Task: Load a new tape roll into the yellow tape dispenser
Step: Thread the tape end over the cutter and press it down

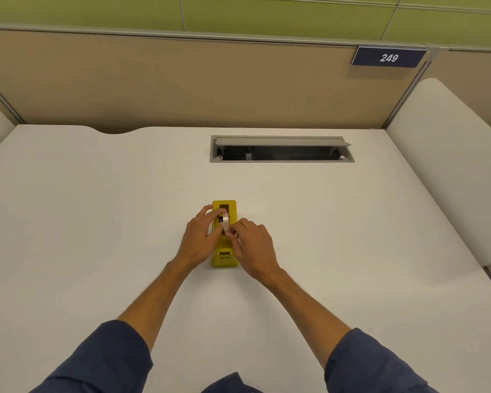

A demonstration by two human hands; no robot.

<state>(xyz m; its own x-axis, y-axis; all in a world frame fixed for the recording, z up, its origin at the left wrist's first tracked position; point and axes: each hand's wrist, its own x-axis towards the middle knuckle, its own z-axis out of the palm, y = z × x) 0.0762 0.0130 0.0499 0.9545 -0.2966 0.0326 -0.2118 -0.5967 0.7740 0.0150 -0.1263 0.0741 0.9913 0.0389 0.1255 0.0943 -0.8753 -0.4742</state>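
Observation:
The yellow tape dispenser stands on the white desk, its cutter end toward me. A clear tape roll on a black hub sits upright over the dispenser's slot. My left hand grips the roll from the left, fingers curled over its top. My right hand pinches the near edge of the roll with thumb and forefinger. Both hands hide the dispenser's middle.
An open grey cable hatch is set into the desk behind the dispenser. A beige partition with a blue "249" sign closes the back. White rounded dividers flank the desk's right and left sides.

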